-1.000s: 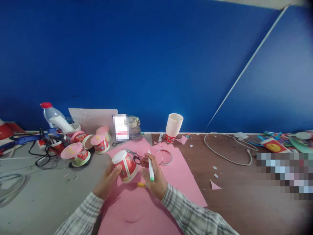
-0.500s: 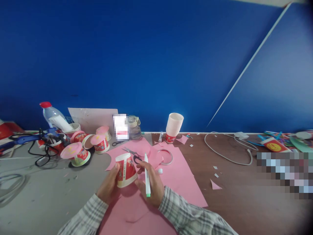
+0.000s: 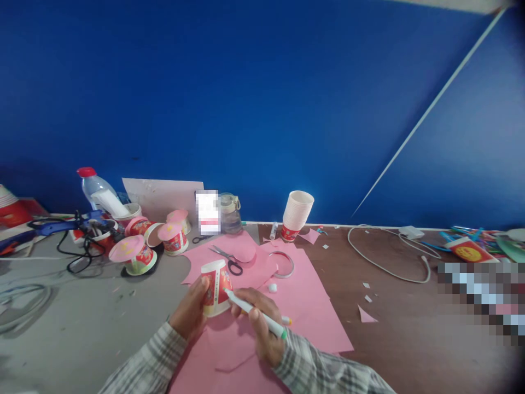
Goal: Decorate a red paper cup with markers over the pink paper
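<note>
My left hand (image 3: 192, 309) grips a red-and-white paper cup (image 3: 216, 289) from its left side; the cup is upside down, its wide rim toward me. In my right hand (image 3: 264, 323) is a white marker (image 3: 256, 314) with a green end, its tip at the right side of the cup. Whether the tip touches the cup I cannot tell. Under both hands lies pink paper (image 3: 303, 306). Black-handled scissors (image 3: 229, 260) rest on it just beyond the cup. Another marker with a yellow end (image 3: 287, 320) shows partly behind my right hand.
A stack of paper cups (image 3: 297, 213) stands near the blue wall. Several cups topped with pink discs (image 3: 174, 241) sit at the left, near a glue gun (image 3: 61, 225) and a bottle (image 3: 96, 189). A tape ring (image 3: 292, 265) and a white cable (image 3: 369, 271) lie to the right.
My right hand has turned the marker from upright to slanting, and brought its tip to the cup's right side. The scissors and the yellow-ended marker have come into fuller view.
</note>
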